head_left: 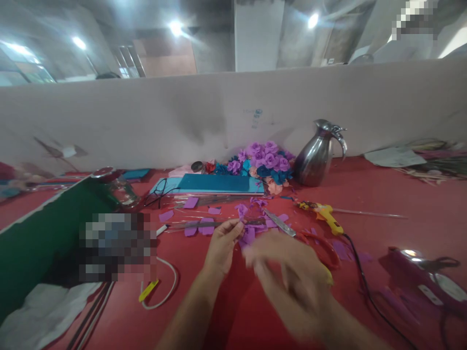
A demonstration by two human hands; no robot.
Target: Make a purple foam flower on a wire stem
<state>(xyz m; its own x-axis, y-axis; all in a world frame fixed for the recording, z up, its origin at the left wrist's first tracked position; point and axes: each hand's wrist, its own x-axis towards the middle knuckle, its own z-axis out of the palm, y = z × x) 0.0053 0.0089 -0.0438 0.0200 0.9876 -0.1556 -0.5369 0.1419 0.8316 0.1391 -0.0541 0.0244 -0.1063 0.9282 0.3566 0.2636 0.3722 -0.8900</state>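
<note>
My left hand is in the middle of the red table, thumb and fingers pinched together. A small purple paper flower rises from its fingertips. My right hand is close beside it on the right, smeared by motion, so its grip is unclear. Cut purple paper petals lie around the hands, along with thin dark wire stems. Just beyond my right hand are scissors with metal blades and red handles, partly hidden by that hand.
A yellow glue gun with a black cord lies to the right. Behind are finished paper flowers, blue sheets, eyeglasses and a steel jug. A green divider borders the left, with a glass jar near it.
</note>
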